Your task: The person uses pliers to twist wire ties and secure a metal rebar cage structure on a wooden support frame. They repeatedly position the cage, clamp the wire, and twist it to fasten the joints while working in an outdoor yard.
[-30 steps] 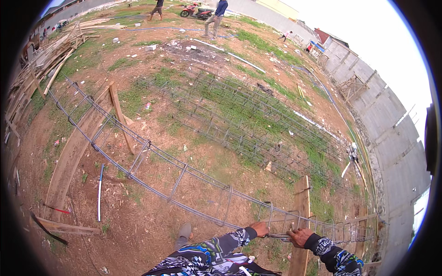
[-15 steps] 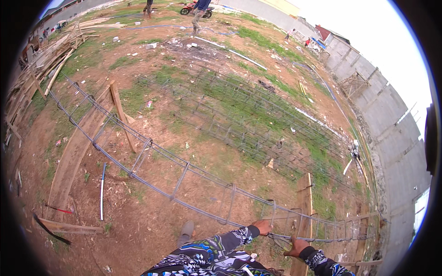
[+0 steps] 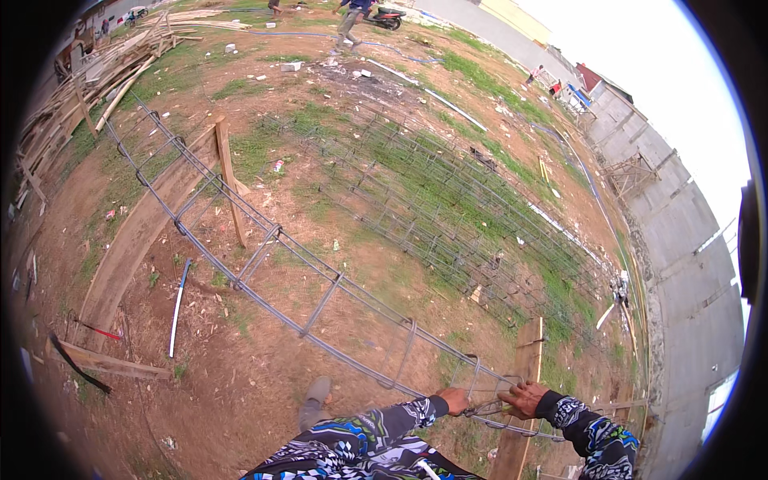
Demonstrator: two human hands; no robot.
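Observation:
A long rebar cage point(image 3: 320, 308), thin steel bars with square stirrups, runs from the far left to the lower right in front of me. My left hand point(image 3: 454, 401) is closed on its near lower bar beside a stirrup. Just to the right, my right hand point(image 3: 524, 398) curls its fingers over the cage's bars, back of the hand up. Between the hands lie dark loops of bent steel or wire, too small to tell apart. Wooden trestles support the cage, one with an upright post point(image 3: 228, 180) at left and a plank point(image 3: 524, 360) under the right end.
More rebar cages point(image 3: 432, 212) lie on the grass beyond. A timber pile point(image 3: 120, 64) is at far left, a concrete wall point(image 3: 680, 208) at right. White-and-blue pipe point(image 3: 180, 308) lies on the dirt near my shoe point(image 3: 318, 390). A person point(image 3: 349, 24) walks at the back near a motorbike point(image 3: 386, 18).
My right hand has moved up, from below the near bar to over the cage's bars, and turned back-up. My left hand stays at the near bar. The view has shifted slightly.

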